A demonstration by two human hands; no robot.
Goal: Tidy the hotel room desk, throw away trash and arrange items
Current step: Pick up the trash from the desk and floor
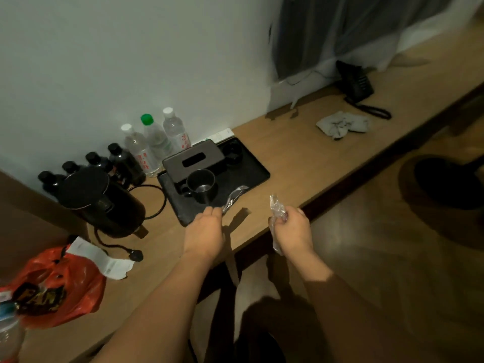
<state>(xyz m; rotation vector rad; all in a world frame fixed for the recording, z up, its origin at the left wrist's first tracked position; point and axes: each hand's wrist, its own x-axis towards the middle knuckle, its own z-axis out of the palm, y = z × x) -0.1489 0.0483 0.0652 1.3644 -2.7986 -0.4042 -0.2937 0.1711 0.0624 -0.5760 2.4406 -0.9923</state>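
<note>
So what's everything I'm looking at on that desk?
clear water bottles: three, two white caps and one green, by the wall
dark bottles: four, black, left of the clear ones
kettle: one, black, corded, left of the tray
tray: one, black, mid-desk
tissue box: one, dark, on the tray
cup: one, dark, on the tray's front
clear wrappers: two, one at each hand
plastic bag: one, orange, desk's left end
receipt: one, white, beside the bag
crumpled cloth: one, grey, right part of the desk
telephone: one, black, far right
hands: left hand pinches one wrapper, right hand grips the other
</note>
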